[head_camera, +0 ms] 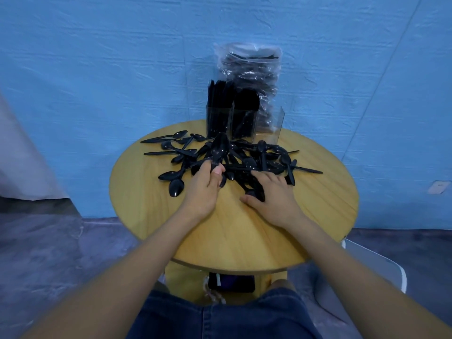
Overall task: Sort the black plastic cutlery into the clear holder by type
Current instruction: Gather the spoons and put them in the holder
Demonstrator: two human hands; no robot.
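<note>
No readable text, label, brand, number or sign anywhere in view.

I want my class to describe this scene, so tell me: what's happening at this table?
A person seated at a round table is sorting black cutlery. The left hand holds a bunch of spoons upright by the handles. The right hand rests on the loose pile. At the back, the holder has two compartments full and the right one empty. A bag of more cutlery stands behind it.
</note>
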